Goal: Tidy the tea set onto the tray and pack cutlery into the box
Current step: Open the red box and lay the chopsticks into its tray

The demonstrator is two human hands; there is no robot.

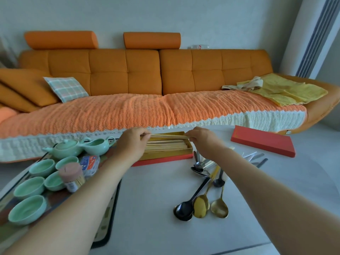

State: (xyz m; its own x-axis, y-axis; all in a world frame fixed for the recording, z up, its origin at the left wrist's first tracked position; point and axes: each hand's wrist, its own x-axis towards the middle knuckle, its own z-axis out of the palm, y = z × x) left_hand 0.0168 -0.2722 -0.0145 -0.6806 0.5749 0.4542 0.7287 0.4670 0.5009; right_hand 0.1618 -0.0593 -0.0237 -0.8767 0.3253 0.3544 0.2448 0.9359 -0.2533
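1. The left hand (132,144) and the right hand (199,142) each pinch 1 end of a bundle of pale wooden chopsticks (169,136). Their fingers are curled round the tips, and they hold the bundle level just above the open red box with a gold lining (165,159).
2. More chopsticks lie lengthwise inside that box, which sits on the white tabletop (147,208). Its flat red lid (263,141) lies well apart to the right.
3. The chopsticks look light, stiff and smooth. Loose sticks could roll or fan out, so gripping both ends together seems the safest hold for lowering them parallel to the box's long side.
4. The long-handled black and gold spoons (201,205) lie in a loose heap on the tabletop, not yet packed. They look rigid and probably slick, so mid-handle is the likely best place to hold them.
5. The pale green ceramic teapot (64,149), matching pitcher (97,145) and cups (29,210) stand on the dark-rimmed tray (112,218) at the left. They look fragile and are best lifted by the body.
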